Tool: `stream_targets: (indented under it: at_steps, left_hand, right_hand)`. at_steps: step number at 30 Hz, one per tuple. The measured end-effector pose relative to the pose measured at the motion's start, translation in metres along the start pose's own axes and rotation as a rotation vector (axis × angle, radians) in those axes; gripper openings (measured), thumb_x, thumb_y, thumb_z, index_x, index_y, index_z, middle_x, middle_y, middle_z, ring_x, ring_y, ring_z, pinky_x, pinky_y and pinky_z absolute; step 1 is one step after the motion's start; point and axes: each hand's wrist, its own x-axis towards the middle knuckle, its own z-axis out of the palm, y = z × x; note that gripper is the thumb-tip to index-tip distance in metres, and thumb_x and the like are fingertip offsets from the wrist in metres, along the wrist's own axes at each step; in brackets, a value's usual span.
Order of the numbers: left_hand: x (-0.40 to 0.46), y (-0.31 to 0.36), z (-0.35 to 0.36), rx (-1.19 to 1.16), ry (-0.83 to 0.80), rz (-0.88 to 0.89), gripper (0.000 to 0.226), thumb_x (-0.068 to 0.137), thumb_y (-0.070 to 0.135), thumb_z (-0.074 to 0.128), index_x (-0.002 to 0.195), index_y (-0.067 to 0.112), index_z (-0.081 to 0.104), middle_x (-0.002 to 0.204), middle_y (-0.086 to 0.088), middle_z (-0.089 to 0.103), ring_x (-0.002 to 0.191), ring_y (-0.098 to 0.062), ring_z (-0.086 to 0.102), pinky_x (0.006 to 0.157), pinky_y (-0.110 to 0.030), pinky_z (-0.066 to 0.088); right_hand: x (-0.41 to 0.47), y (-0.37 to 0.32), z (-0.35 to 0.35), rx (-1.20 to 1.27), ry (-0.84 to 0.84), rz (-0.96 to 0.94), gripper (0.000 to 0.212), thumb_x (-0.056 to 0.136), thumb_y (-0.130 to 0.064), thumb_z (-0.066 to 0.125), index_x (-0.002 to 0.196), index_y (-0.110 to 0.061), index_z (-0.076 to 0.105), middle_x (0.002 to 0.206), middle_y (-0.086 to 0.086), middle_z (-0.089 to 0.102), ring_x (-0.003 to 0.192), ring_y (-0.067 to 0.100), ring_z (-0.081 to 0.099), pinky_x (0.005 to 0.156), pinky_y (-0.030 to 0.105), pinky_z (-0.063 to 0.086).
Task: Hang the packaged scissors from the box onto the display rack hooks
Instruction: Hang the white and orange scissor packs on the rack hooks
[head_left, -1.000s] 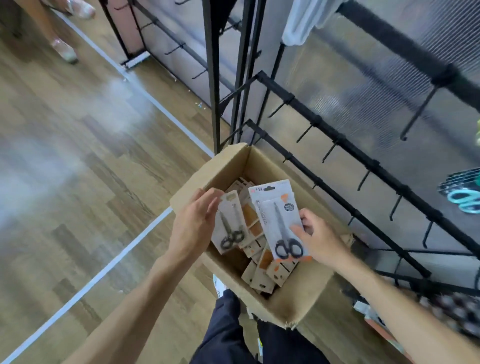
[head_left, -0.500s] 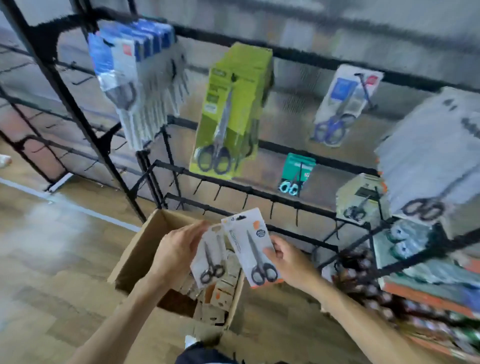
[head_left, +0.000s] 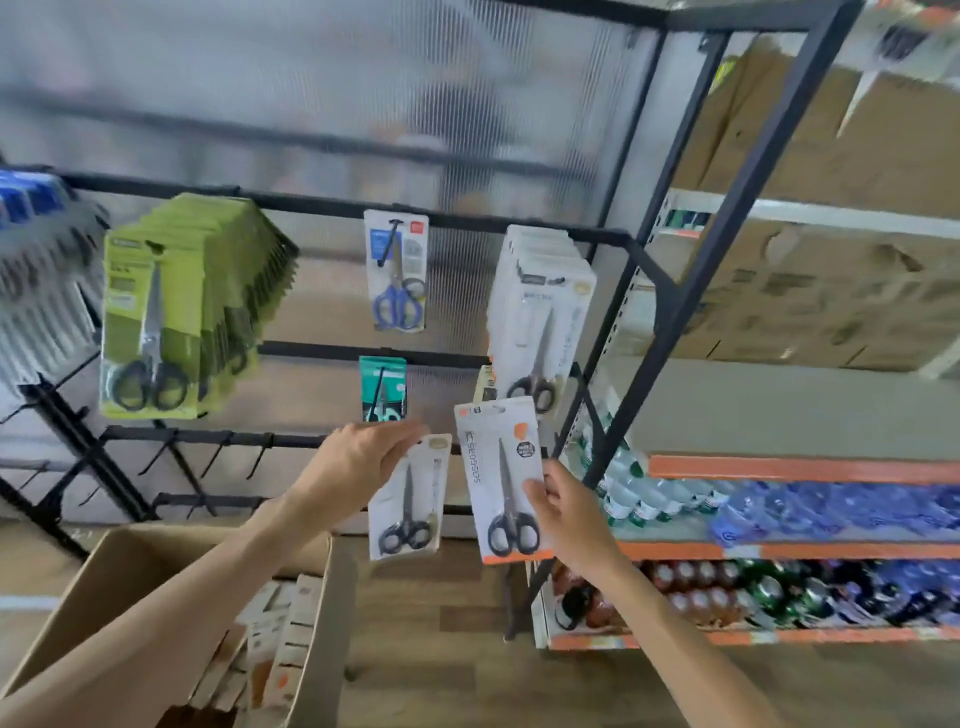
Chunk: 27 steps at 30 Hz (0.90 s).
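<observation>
Open brown cardboard box (head_left: 311, 618) at 7 o'clock, near, more carded packs inside.

Left hand (head_left: 358, 462) pinches top of small white carded scissors pack (head_left: 408, 499); pack hangs upright, long axis vertical, black handles down, blades up.

Right hand (head_left: 569, 514) grips right edge of larger white-and-orange carded scissors pack (head_left: 501, 478); upright, slight tilt, handles down, hang-slot at 12 o'clock.

Step, by my reading: carrying both packs to rack, none hung yet.

Beyond, black metal display rack (head_left: 363, 353): bare hooks (head_left: 218, 452) at 9 o'clock. Next move calls for lining slot with hook tip, pushing on.
</observation>
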Motion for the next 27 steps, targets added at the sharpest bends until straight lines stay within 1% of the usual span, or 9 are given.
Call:
stream_targets:
  at_steps: [3,5,7,9,15,18,20,24,27]
  left_hand:
    - [0.026,0.020,-0.004,-0.008,-0.016,0.064,0.019,0.099,0.021,0.057,0.116,0.019,0.067,0.104,-0.004,0.073,0.088,-0.029,0.071,0.060,-0.031,0.050]
    - [0.045,0.030,-0.012,-0.008,0.030,0.145,0.014,0.099,0.018,0.059,0.111,0.019,0.066,0.096,-0.001,0.073,0.080,-0.025,0.070,0.060,-0.025,0.047]
    - [0.060,0.036,-0.020,0.011,0.062,0.201,0.012,0.099,0.019,0.058,0.108,0.025,0.062,0.089,0.002,0.073,0.073,-0.020,0.069,0.058,-0.029,0.054]
    - [0.067,0.035,-0.026,0.004,0.071,0.202,0.010,0.101,0.024,0.054,0.108,0.028,0.059,0.085,0.003,0.073,0.070,-0.018,0.068,0.058,-0.034,0.056]
    - [0.031,0.004,-0.027,0.031,0.145,0.113,0.024,0.103,0.031,0.047,0.108,0.015,0.064,0.098,-0.005,0.075,0.078,-0.026,0.072,0.060,-0.041,0.059]
    - [-0.005,-0.022,-0.027,0.052,0.076,0.035,0.021,0.103,0.038,0.045,0.112,0.024,0.059,0.096,-0.004,0.075,0.072,-0.024,0.071,0.056,-0.038,0.058]
    - [-0.024,-0.036,-0.032,0.080,0.052,-0.004,0.015,0.100,0.027,0.050,0.113,0.030,0.057,0.092,0.000,0.075,0.071,-0.021,0.070,0.055,-0.033,0.056]
    - [-0.047,-0.064,-0.047,0.107,0.083,-0.124,0.024,0.097,0.030,0.045,0.113,0.029,0.062,0.093,0.000,0.077,0.076,-0.022,0.073,0.060,-0.034,0.058]
    - [-0.066,-0.087,-0.057,0.135,0.096,-0.191,0.020,0.097,0.020,0.055,0.113,0.030,0.061,0.091,0.001,0.076,0.075,-0.020,0.073,0.062,-0.031,0.058]
  right_hand:
    - [0.007,-0.013,-0.026,0.025,0.088,-0.032,0.012,0.102,-0.036,0.047,0.101,-0.028,0.055,0.097,-0.008,0.068,0.094,0.012,0.066,0.081,0.035,0.053]
    - [0.019,-0.023,-0.043,0.039,0.137,-0.053,0.012,0.103,-0.033,0.048,0.093,-0.030,0.053,0.086,-0.009,0.065,0.079,0.004,0.062,0.071,0.026,0.048]
    - [0.031,-0.031,-0.056,0.033,0.183,-0.090,0.018,0.100,-0.042,0.047,0.094,-0.026,0.054,0.085,-0.001,0.066,0.077,0.009,0.062,0.072,0.032,0.051]
    - [0.040,-0.036,-0.061,0.043,0.177,-0.119,0.028,0.099,-0.047,0.046,0.104,-0.022,0.056,0.097,0.006,0.069,0.091,0.020,0.067,0.083,0.045,0.055]
    - [0.039,-0.027,-0.026,0.108,0.069,-0.136,0.017,0.103,-0.027,0.050,0.118,-0.021,0.058,0.111,-0.009,0.070,0.101,0.006,0.067,0.092,0.041,0.055]
    - [0.039,-0.016,0.010,0.110,-0.016,-0.106,0.020,0.103,-0.026,0.049,0.121,-0.023,0.057,0.117,-0.012,0.069,0.105,0.004,0.066,0.094,0.041,0.054]
    - [0.041,-0.016,0.035,0.096,-0.075,-0.101,0.020,0.104,-0.028,0.048,0.122,-0.024,0.056,0.119,-0.012,0.068,0.106,0.002,0.064,0.093,0.040,0.054]
    - [0.054,-0.026,0.079,0.050,-0.156,-0.109,0.016,0.103,-0.028,0.048,0.114,-0.021,0.057,0.112,-0.005,0.069,0.100,0.011,0.066,0.085,0.044,0.055]
    - [0.062,-0.037,0.109,-0.001,-0.191,-0.106,0.016,0.102,-0.028,0.048,0.110,-0.020,0.058,0.105,-0.003,0.069,0.095,0.013,0.066,0.081,0.042,0.054]
